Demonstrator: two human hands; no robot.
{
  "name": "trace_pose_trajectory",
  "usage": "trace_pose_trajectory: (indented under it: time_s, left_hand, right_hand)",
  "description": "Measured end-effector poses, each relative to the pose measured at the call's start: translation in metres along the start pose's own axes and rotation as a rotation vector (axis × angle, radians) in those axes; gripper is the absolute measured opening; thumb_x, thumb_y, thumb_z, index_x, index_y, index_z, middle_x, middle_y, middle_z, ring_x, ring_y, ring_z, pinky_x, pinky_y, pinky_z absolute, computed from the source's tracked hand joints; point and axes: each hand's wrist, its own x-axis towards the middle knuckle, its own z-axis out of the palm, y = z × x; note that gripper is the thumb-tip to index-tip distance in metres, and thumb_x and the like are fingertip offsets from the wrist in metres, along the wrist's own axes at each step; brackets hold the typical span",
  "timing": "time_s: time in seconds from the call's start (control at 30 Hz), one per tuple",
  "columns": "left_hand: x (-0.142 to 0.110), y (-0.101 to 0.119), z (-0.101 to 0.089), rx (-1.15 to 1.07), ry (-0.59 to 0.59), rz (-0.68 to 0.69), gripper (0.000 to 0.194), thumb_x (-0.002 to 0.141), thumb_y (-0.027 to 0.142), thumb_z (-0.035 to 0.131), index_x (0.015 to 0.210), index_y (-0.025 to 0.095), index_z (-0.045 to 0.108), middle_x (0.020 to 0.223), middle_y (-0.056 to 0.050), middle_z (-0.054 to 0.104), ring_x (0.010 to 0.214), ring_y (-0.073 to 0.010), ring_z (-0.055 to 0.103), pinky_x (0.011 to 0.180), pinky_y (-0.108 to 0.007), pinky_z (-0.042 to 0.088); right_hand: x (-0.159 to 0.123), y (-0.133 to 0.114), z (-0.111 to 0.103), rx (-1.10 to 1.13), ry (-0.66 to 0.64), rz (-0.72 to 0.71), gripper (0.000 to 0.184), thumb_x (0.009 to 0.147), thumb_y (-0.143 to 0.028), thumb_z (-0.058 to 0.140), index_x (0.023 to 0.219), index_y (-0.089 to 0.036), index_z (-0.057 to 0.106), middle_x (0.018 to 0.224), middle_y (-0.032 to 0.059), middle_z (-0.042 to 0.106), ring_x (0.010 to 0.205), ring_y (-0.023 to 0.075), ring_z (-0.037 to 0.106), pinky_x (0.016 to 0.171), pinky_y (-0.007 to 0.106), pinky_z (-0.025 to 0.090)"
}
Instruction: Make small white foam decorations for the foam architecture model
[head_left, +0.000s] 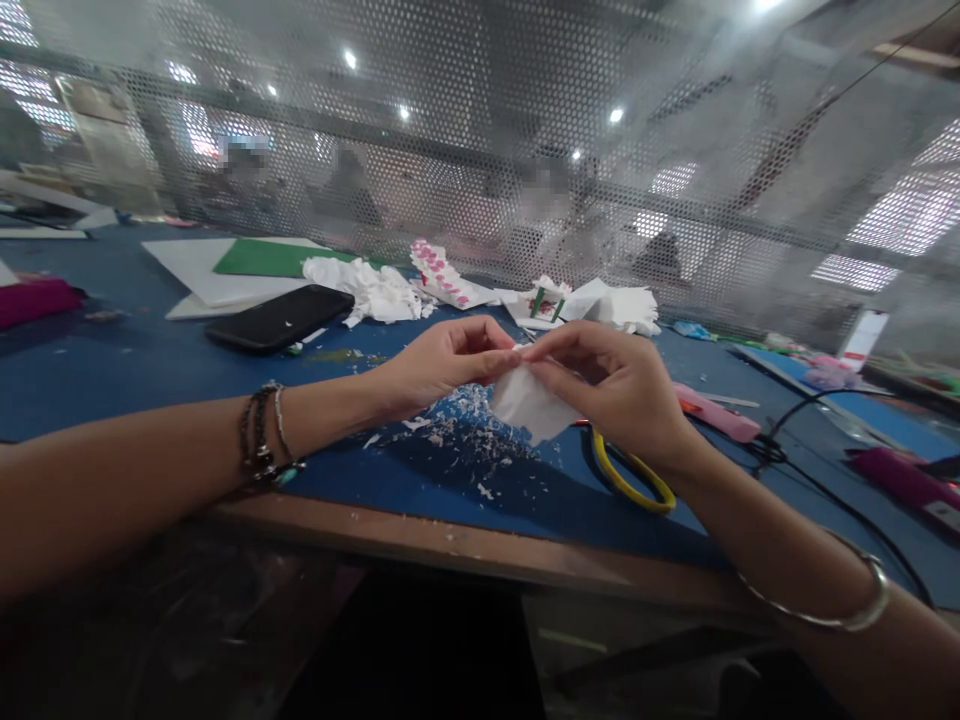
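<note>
Nearest, just inside the wooden edge [480, 548] of the worktop [172, 378], 1 yellow handle loop [651, 498] lay below the right hand [622, 375], probably placed there for easy reach. Beside it, pale scraps [486, 492] lay scattered, too many to count. Above the scraps, the left hand [461, 358] met the right hand; each was nearly closed, thumb and fingertips pinching the upper edge of 1 thin white paper piece [531, 405], which hung below the fingers. The hold looked light, likely to avoid tearing, with 2 hands for finer control. Farther off lay 1 pink tool [724, 413] to the right, 1 black phone [281, 318] to the left, 1 heap of crumpled white paper [375, 290], 1 pink-spotted piece [442, 275] and 1 green sheet [262, 257] resting on at least 2 white sheets [187, 265], seemingly set back to free working room. Behind everything stood a perforated screen [487, 100].
</note>
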Motion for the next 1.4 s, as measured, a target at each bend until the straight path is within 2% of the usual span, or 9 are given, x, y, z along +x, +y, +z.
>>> trace_pose_trajectory:
  time_s: [0.13, 0.33, 0.43, 0.57, 0.67, 1.0, 1.13, 1.27, 1.4]
  left_hand:
    - [0.000, -0.001, -0.001, 0.030, 0.009, 0.029, 0.014, 0.066, 0.021, 0.063, 0.065, 0.013, 0.051, 0.057, 0.005, 0.048, 0.052, -0.0049, 0.042, 0.049, -0.017, 0.031]
    - [0.000, -0.001, -0.001, 0.114, 0.015, 0.046, 0.014, 0.068, 0.021, 0.062, 0.065, 0.013, 0.051, 0.059, 0.005, 0.048, 0.056, -0.0059, 0.043, 0.052, -0.018, 0.032]
    - [-0.001, 0.001, 0.000, 0.141, 0.017, 0.033, 0.014, 0.067, 0.022, 0.063, 0.065, 0.014, 0.051, 0.059, 0.005, 0.047, 0.054, -0.0054, 0.041, 0.052, -0.019, 0.032]
    - [-0.002, 0.003, 0.001, 0.139, 0.032, 0.013, 0.015, 0.068, 0.024, 0.062, 0.064, 0.014, 0.051, 0.056, 0.006, 0.046, 0.052, -0.0053, 0.039, 0.050, -0.019, 0.030]
    - [-0.002, 0.003, 0.002, 0.089, 0.024, 0.001, 0.014, 0.067, 0.023, 0.062, 0.064, 0.014, 0.052, 0.055, 0.005, 0.047, 0.051, -0.0054, 0.041, 0.050, -0.018, 0.030]
    - [-0.001, 0.003, 0.002, -0.079, -0.018, -0.091, 0.010, 0.064, 0.013, 0.063, 0.062, 0.013, 0.053, 0.052, 0.006, 0.049, 0.047, -0.0031, 0.041, 0.045, -0.016, 0.028]
    - [-0.001, 0.003, 0.001, -0.100, -0.008, -0.117, 0.010, 0.064, 0.011, 0.061, 0.061, 0.013, 0.053, 0.055, 0.006, 0.051, 0.048, -0.0028, 0.043, 0.046, -0.015, 0.029]
    - [-0.001, 0.000, 0.000, -0.102, -0.035, -0.129, 0.008, 0.065, 0.012, 0.061, 0.063, 0.013, 0.053, 0.057, 0.006, 0.051, 0.050, -0.0028, 0.044, 0.049, -0.015, 0.031]
    - [-0.001, -0.001, -0.001, -0.061, -0.033, -0.111, 0.008, 0.065, 0.014, 0.062, 0.063, 0.014, 0.054, 0.057, 0.006, 0.051, 0.051, -0.0032, 0.044, 0.049, -0.016, 0.032]
  right_hand:
    - [0.000, 0.000, 0.005, 0.064, -0.018, 0.055, 0.009, 0.073, -0.018, 0.055, 0.081, -0.016, 0.058, 0.073, -0.0007, 0.060, 0.062, 0.0075, 0.054, 0.053, 0.019, 0.043]
    - [-0.002, 0.002, 0.010, 0.055, 0.017, 0.068, 0.013, 0.072, -0.019, 0.056, 0.084, -0.017, 0.057, 0.076, -0.0001, 0.059, 0.071, 0.0097, 0.054, 0.062, 0.022, 0.043]
    - [-0.001, 0.002, 0.010, 0.189, -0.010, 0.126, 0.009, 0.073, -0.016, 0.054, 0.082, -0.017, 0.057, 0.071, -0.0019, 0.059, 0.063, 0.0071, 0.054, 0.054, 0.019, 0.042]
    - [0.000, 0.002, 0.007, 0.282, -0.004, 0.192, 0.008, 0.076, -0.017, 0.050, 0.079, -0.017, 0.058, 0.060, -0.0047, 0.055, 0.047, 0.0031, 0.045, 0.040, 0.015, 0.033]
    - [0.000, 0.000, 0.005, 0.204, -0.033, 0.165, 0.009, 0.075, -0.018, 0.053, 0.079, -0.016, 0.060, 0.061, -0.0041, 0.057, 0.047, 0.0032, 0.045, 0.040, 0.015, 0.033]
    - [-0.003, -0.004, -0.004, -0.196, -0.070, -0.048, 0.015, 0.072, -0.021, 0.059, 0.086, -0.019, 0.064, 0.075, -0.0005, 0.066, 0.061, 0.0091, 0.058, 0.052, 0.019, 0.044]
    - [-0.003, -0.007, -0.005, -0.405, -0.023, -0.143, 0.008, 0.075, -0.021, 0.056, 0.079, -0.018, 0.063, 0.070, -0.0006, 0.067, 0.057, 0.0094, 0.058, 0.053, 0.020, 0.044]
    - [-0.003, -0.008, -0.005, -0.543, -0.053, -0.268, 0.009, 0.079, -0.020, 0.051, 0.076, -0.019, 0.059, 0.069, -0.0002, 0.065, 0.057, 0.0094, 0.057, 0.052, 0.020, 0.042]
    - [-0.002, -0.005, -0.004, -0.606, -0.115, -0.258, 0.012, 0.083, -0.022, 0.043, 0.079, -0.020, 0.053, 0.069, 0.0009, 0.063, 0.057, 0.0106, 0.056, 0.053, 0.022, 0.040]
